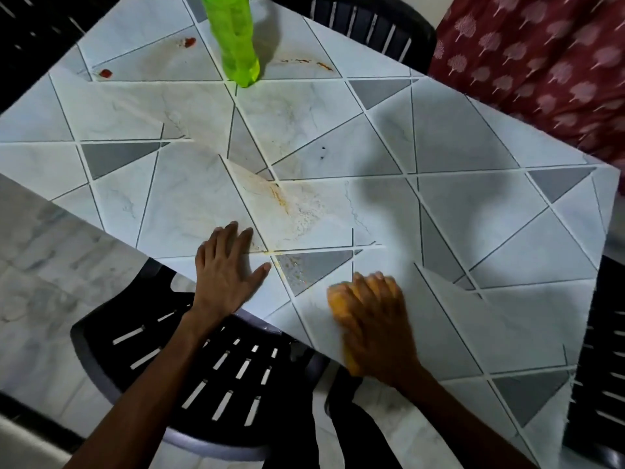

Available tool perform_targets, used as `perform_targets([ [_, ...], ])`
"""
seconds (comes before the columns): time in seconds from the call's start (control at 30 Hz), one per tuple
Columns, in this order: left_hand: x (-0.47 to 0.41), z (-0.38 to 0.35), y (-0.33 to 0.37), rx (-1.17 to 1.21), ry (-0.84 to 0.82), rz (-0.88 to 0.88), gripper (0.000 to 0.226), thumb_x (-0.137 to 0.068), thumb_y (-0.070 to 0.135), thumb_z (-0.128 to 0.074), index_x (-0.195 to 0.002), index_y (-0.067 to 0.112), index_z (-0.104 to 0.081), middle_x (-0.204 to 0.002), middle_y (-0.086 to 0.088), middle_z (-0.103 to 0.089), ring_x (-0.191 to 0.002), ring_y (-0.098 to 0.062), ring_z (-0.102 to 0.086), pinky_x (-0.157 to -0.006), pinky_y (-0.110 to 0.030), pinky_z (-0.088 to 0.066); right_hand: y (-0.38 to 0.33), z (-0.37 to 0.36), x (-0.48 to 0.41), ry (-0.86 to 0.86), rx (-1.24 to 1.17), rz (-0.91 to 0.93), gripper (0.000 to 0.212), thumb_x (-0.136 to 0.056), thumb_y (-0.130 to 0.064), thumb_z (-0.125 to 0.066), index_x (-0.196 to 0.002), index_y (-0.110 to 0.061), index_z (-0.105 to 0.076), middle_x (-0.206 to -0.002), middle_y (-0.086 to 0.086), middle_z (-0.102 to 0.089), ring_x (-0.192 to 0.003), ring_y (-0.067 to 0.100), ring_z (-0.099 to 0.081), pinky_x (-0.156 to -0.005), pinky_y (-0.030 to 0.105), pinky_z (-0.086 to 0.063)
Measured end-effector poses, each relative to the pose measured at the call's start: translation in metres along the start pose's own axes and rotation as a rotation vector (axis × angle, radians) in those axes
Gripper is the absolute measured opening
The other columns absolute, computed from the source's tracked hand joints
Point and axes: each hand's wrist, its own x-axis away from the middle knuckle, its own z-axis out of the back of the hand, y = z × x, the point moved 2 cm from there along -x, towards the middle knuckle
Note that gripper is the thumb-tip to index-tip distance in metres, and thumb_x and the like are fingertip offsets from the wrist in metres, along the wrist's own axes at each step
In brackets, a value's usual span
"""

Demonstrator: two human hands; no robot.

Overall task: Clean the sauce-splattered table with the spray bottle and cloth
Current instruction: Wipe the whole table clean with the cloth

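Note:
The table [473,204] has a grey and white triangle-patterned top. Orange sauce smears [287,204] cross its middle, and red blobs [105,73] sit at the far left corner. A green spray bottle [235,38] stands at the far side. My left hand [226,272] lies flat with spread fingers on the near edge. My right hand [375,319], blurred, presses an orange cloth [341,306] onto the table near the front edge; its fingers curl over the cloth, which is mostly hidden beneath it.
A black slatted chair [216,374] stands under the near edge beneath my arms. Another black chair [365,18] is at the far side, and one more [605,367] at the right. A dark red patterned fabric [541,62] hangs at the upper right. Marble floor [44,265] lies left.

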Motion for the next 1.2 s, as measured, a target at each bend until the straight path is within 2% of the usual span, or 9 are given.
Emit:
perform_targets([
  [0.13, 0.002, -0.006, 0.000, 0.070, 0.000, 0.015, 0.078, -0.083, 0.068, -0.046, -0.148, 0.026, -0.037, -0.159, -0.002, -0.028, -0.146, -0.032, -0.023, -0.116, -0.053, -0.021, 0.068, 0.004, 0.003, -0.040, 0.033, -0.352, 0.074, -0.093, -0.052, -0.039, -0.159, -0.021, -0.031, -0.166, 0.014, -0.025, -0.150, 0.048, -0.022, -0.117, 0.067, -0.022],
  [0.27, 0.001, -0.009, -0.002, 0.096, 0.015, 0.027, 0.078, -0.083, 0.068, -0.046, -0.148, 0.027, -0.038, -0.159, -0.001, -0.027, -0.147, -0.032, -0.021, -0.117, -0.054, -0.016, 0.063, 0.020, -0.121, 0.068, 0.051, -0.588, 0.075, -0.091, -0.055, -0.036, -0.158, -0.022, -0.028, -0.161, 0.015, -0.031, -0.146, 0.048, -0.028, -0.116, 0.068, -0.023],
  [0.43, -0.001, -0.006, -0.003, 0.097, 0.011, 0.016, 0.078, -0.082, 0.069, -0.047, -0.147, 0.026, -0.041, -0.158, -0.003, -0.031, -0.145, -0.033, -0.027, -0.115, -0.055, -0.021, -0.033, 0.026, -0.214, 0.036, 0.077, -0.308, 0.082, -0.089, -0.061, -0.028, -0.161, -0.023, -0.017, -0.168, 0.011, -0.021, -0.153, 0.046, -0.016, -0.120, 0.069, -0.011],
  [0.53, -0.001, -0.001, -0.007, 0.108, 0.014, -0.001, 0.076, -0.082, 0.071, -0.047, -0.145, 0.029, -0.044, -0.156, 0.000, -0.035, -0.142, -0.030, -0.033, -0.113, -0.051, -0.027, -0.055, 0.016, -0.173, -0.008, 0.078, -0.056, 0.078, -0.096, -0.060, -0.029, -0.163, -0.025, -0.011, -0.171, 0.006, -0.011, -0.156, 0.039, -0.007, -0.121, 0.064, -0.012],
  [0.67, -0.003, 0.002, -0.010, 0.131, 0.025, -0.010, 0.075, -0.081, 0.072, -0.052, -0.142, 0.029, -0.047, -0.154, 0.002, -0.037, -0.139, -0.027, -0.037, -0.110, -0.048, -0.030, -0.014, 0.008, -0.080, -0.005, 0.058, 0.147, 0.073, -0.094, -0.051, -0.047, -0.160, -0.024, -0.029, -0.169, 0.005, -0.021, -0.156, 0.037, -0.013, -0.120, 0.062, -0.019],
  [0.83, -0.001, 0.014, -0.004, 0.337, 0.173, 0.042, 0.040, -0.076, 0.052, -0.076, -0.102, 0.024, -0.066, -0.119, 0.001, -0.055, -0.111, -0.025, -0.053, -0.090, -0.042, -0.043, 0.050, 0.010, -0.068, -0.050, 0.038, -0.143, 0.077, -0.095, -0.060, -0.036, -0.161, -0.021, -0.027, -0.169, 0.008, -0.018, -0.155, 0.040, -0.014, -0.119, 0.065, -0.021],
  [0.97, 0.005, 0.023, -0.004, 0.341, 0.165, 0.062, 0.027, -0.080, 0.049, -0.059, -0.086, 0.026, -0.069, -0.107, 0.001, -0.058, -0.100, -0.025, -0.048, -0.082, -0.036, -0.040, 0.022, 0.022, -0.176, 0.028, 0.014, -0.418, 0.079, -0.089, -0.060, -0.033, -0.160, -0.025, -0.024, -0.165, 0.012, -0.028, -0.150, 0.047, -0.023, -0.118, 0.068, -0.018],
  [1.1, 0.012, 0.021, -0.018, 0.205, 0.188, -0.023, 0.019, -0.085, 0.038, -0.051, -0.086, 0.032, -0.069, -0.105, 0.005, -0.060, -0.101, -0.023, -0.050, -0.082, -0.035, -0.042, -0.049, 0.023, -0.242, 0.019, 0.016, -0.240, 0.082, -0.090, -0.062, -0.032, -0.161, -0.024, -0.020, -0.168, 0.009, -0.021, -0.153, 0.045, -0.014, -0.119, 0.069, -0.011],
  [1.2, 0.012, 0.013, -0.030, 0.255, 0.260, 0.017, 0.017, -0.091, 0.025, -0.051, -0.095, 0.028, -0.067, -0.100, -0.004, -0.058, -0.097, -0.032, -0.055, -0.089, -0.046, -0.049, -0.073, 0.020, -0.205, -0.003, 0.015, -0.004, 0.079, -0.092, -0.058, -0.033, -0.162, -0.024, -0.019, -0.170, 0.007, -0.015, -0.156, 0.041, -0.009, -0.120, 0.067, -0.010],
])
